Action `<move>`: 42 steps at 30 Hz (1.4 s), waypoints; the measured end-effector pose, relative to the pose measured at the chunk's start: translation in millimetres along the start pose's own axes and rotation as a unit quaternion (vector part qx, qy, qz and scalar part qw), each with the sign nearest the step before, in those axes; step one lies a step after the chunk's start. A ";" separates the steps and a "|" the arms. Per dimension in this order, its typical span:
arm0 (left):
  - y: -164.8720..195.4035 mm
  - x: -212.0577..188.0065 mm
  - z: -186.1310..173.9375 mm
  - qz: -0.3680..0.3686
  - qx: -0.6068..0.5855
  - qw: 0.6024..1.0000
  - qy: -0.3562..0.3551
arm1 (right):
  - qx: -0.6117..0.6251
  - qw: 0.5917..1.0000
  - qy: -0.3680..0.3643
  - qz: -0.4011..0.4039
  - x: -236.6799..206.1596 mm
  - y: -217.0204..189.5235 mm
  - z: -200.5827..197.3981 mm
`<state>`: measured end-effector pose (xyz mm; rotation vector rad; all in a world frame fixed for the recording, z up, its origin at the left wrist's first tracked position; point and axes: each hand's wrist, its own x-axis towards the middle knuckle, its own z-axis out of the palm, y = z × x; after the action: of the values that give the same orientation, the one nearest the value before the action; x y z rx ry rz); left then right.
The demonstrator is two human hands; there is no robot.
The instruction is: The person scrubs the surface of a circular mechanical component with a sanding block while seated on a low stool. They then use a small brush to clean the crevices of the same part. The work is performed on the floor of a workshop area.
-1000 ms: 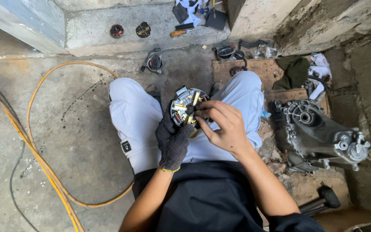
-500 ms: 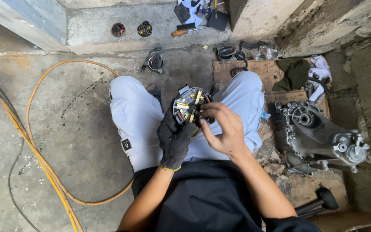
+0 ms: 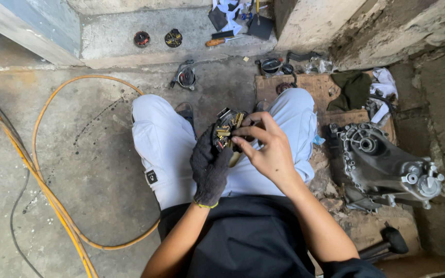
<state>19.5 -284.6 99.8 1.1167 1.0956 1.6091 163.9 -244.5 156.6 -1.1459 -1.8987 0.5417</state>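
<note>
Head view, looking down on a seated person's lap.

Item: small round motor part (image 3: pixel 228 131) with brass-coloured tabs and dark fittings, held over the lap between the knees, at the centre of the frame. Judged light enough for one hand, rigid in its body, but with thin metal tabs and small fittings that look easy to bend or knock loose. Probably greasy, so liable to slip. Best held by the outer rim or body, not by the tabs.

Left hand (image 3: pixel 210 167): in a dark work glove, wrapped around the part from below at 7 o'clock of it, carrying its weight.

Right hand (image 3: pixel 269 149): bare, at 4 o'clock of the part, fingertips pinched on a small piece at the part's edge; what exactly is pinched is too small to tell.

Surroundings: grey engine casing (image 3: pixel 382 164) on the ground at 3 o'clock, well apart from the hands. Orange hose (image 3: pixel 37 170) looping over the concrete floor (image 3: pixel 78 154) at 9 o'clock. Screwdriver (image 3: pixel 221 41) with orange handle on a ledge at 12 o'clock. Black mallet (image 3: pixel 387 242) at 4 o'clock. Rags (image 3: pixel 356 87) near the casing at 2 o'clock.
</note>
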 end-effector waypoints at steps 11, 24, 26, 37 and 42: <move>-6.6 -4.3 -0.1 -0.166 -0.088 0.980 0.061 | 0.018 0.998 -0.005 0.057 3.7 6.6 6.9; -22.2 -4.7 -0.9 -0.198 -0.174 0.962 0.075 | 0.418 0.890 0.079 0.162 -17.7 62.1 -1.3; -25.0 -4.4 -0.4 -0.200 -0.185 0.959 0.076 | 0.431 0.881 0.047 0.190 -24.5 59.0 1.4; -15.0 -2.3 -4.4 -0.225 -0.147 0.962 0.040 | -0.092 0.995 0.018 -0.017 -21.5 8.1 -4.3; -11.3 3.2 -0.6 -0.085 -0.120 0.989 -0.008 | -0.128 0.990 -0.027 -0.044 -16.6 4.4 -15.0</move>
<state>20.1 -279.1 89.5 0.8524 0.9311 1.5473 182.5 -257.6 154.7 -1.2112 -2.1012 0.2873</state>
